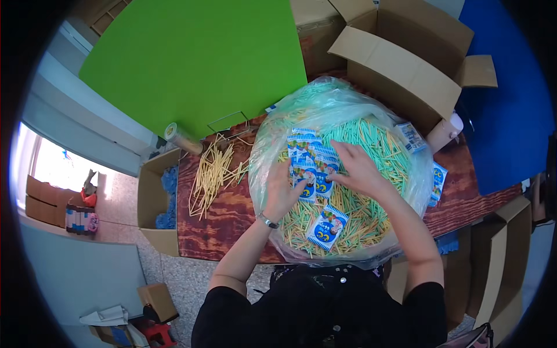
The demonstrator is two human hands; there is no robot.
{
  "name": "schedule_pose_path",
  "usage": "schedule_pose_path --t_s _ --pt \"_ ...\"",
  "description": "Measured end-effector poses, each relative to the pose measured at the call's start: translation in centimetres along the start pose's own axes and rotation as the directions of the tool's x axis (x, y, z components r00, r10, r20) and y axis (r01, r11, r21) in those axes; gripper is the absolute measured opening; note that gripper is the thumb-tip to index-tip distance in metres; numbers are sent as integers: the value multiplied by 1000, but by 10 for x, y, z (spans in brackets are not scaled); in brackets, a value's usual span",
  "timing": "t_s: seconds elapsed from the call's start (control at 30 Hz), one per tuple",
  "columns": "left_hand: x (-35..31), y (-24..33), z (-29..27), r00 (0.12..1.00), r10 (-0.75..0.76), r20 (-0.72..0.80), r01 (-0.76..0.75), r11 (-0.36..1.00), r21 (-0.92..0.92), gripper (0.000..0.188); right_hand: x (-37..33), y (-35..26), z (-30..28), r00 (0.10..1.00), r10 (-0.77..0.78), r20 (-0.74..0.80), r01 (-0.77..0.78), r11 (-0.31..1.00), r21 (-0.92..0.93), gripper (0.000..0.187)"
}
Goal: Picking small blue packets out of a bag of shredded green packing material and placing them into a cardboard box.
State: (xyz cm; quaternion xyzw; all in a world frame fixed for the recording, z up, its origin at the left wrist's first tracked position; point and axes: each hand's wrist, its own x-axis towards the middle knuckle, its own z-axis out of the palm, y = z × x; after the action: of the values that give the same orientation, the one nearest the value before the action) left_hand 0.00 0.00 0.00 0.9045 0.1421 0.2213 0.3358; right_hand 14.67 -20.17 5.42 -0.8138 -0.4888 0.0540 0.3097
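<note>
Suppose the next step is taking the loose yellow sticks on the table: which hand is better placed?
Probably the left hand: it is nearer the yellow sticks, while the right hand is across the packets from them.

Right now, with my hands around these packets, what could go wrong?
The packets between your left hand and right hand lie loose on sticks, so they might slide apart. The bag reaches the front edge of the table; a bump there could spill some. The loose yellow pile left of it might scatter if brushed.
</note>
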Motion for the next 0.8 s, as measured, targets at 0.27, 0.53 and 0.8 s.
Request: schedule_pose_path --t_s 0.27,0.53,0.8 --pt "-15 -11 -9 999 -48 -23 46 995 -83 57 42 -29 28 983 140 119 -118 977 -177 68" --pt "-7 -17 -8 987 5 -163 -14 999 -50 43 57 -15 35 983 175 56 -175 985 2 58" --pt "-4 -26 -17 925 -379 24 353 835 -423 28 66 -11 34 986 140 90 -151 981 121 32"
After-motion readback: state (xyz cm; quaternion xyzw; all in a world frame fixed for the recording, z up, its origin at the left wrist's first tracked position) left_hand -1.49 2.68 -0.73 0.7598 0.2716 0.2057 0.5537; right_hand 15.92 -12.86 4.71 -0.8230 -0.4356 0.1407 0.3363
